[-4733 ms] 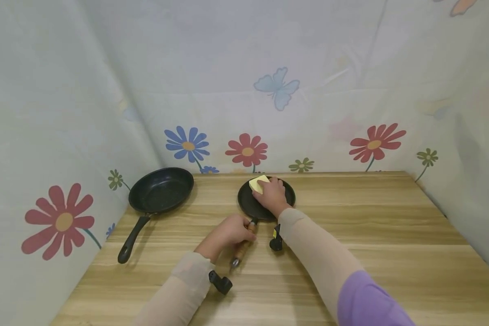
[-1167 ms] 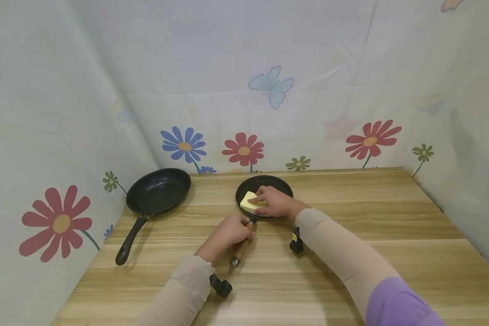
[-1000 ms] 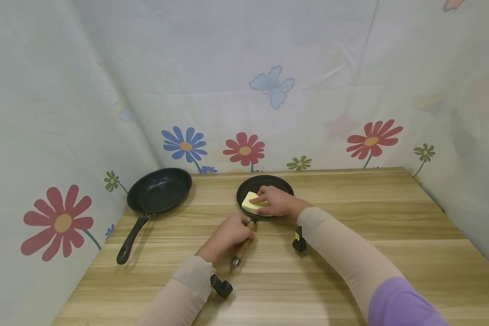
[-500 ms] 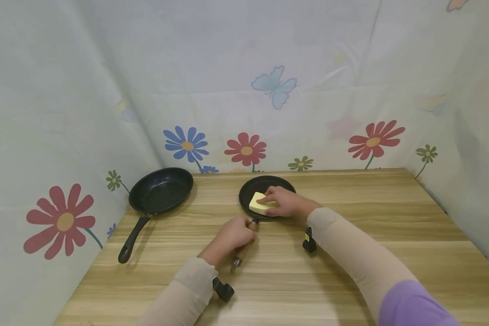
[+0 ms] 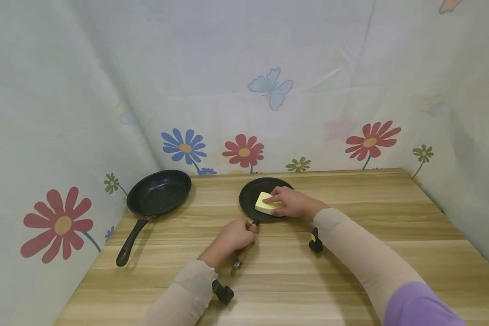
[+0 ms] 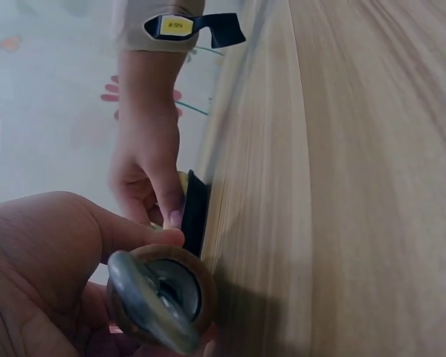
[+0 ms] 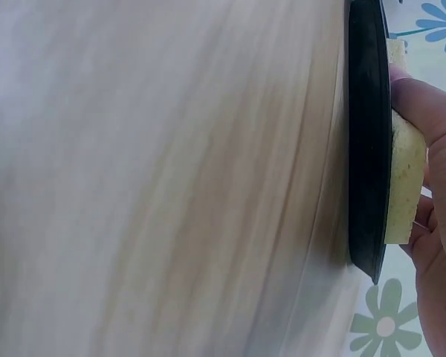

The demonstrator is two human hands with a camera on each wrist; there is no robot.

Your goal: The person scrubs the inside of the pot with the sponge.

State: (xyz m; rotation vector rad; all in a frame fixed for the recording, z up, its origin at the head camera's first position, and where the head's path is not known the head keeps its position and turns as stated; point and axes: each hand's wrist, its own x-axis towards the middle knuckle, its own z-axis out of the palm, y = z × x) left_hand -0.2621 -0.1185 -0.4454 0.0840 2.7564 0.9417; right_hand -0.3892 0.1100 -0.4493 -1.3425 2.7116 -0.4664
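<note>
A small, shallow black frying pan (image 5: 250, 194) sits toward the back of the table, its wooden handle (image 5: 244, 251) pointing at me. My left hand (image 5: 234, 235) grips that handle close to the pan; in the left wrist view the metal hanging ring (image 6: 152, 301) shows at the handle's end. With my right hand (image 5: 291, 201) I hold a pale yellow sponge (image 5: 265, 204) against the pan's inside, on its right front part. From the right wrist view, the thumb and fingers pinch the sponge (image 7: 405, 178) from both sides, and it lies along the pan (image 7: 368, 149).
A larger, deeper black frying pan (image 5: 159, 192) with a black handle stands at the table's back left corner. The wood-grain table (image 5: 371, 217) meets a flower-printed cloth wall (image 5: 309, 113) at the back and sides. Black straps with small cameras are on both wrists.
My right hand has moved the sponge from the pan's far side to its near side, then rightward across the bottom. The left hand keeps its grip on the handle.
</note>
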